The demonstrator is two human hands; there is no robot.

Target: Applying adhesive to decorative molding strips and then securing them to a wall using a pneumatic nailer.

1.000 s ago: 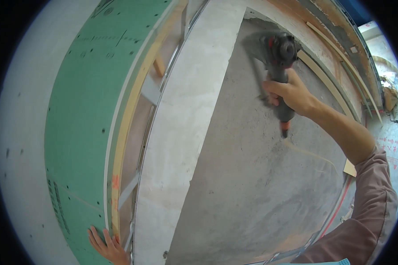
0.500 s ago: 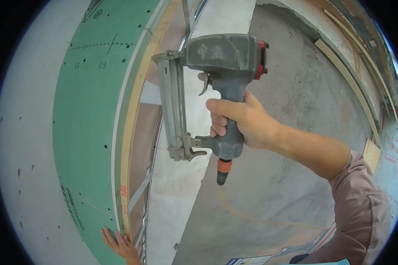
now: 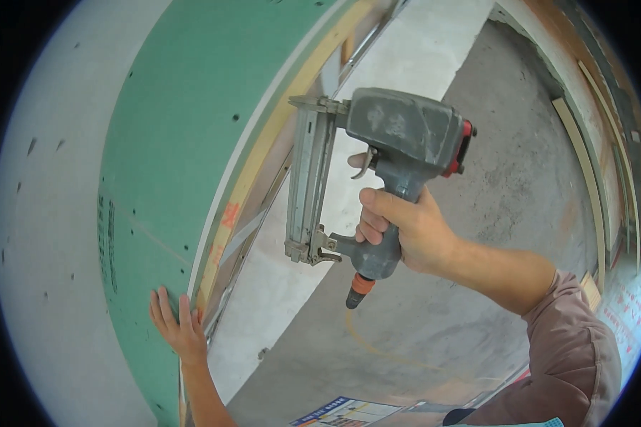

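My right hand (image 3: 421,231) is wrapped round the handle of a grey pneumatic nail gun (image 3: 399,132), one finger stretched near its trigger. The gun is held up in mid-view, its long metal magazine (image 3: 310,181) to the left, apart from the board. From the orange-ringed fitting under the handle trails a thin yellowish air hose (image 3: 377,350). At the lower left, my left hand (image 3: 179,331) lies with fingers spread on the edge of a green panel board (image 3: 167,178). A pale wooden strip (image 3: 263,160) runs along the board's edge beside those fingers.
Metal framing (image 3: 243,231) shows behind the wooden strip. Beyond it are a white surface band and a rough grey concrete surface (image 3: 498,128). Narrow wooden strips (image 3: 582,156) stand at the far right. A printed sheet (image 3: 349,413) shows at the lower edge.
The view has shifted, and the board now leans more to the right. The nail gun appears further right and slightly lower. My left hand shows higher up, still on the board's edge.
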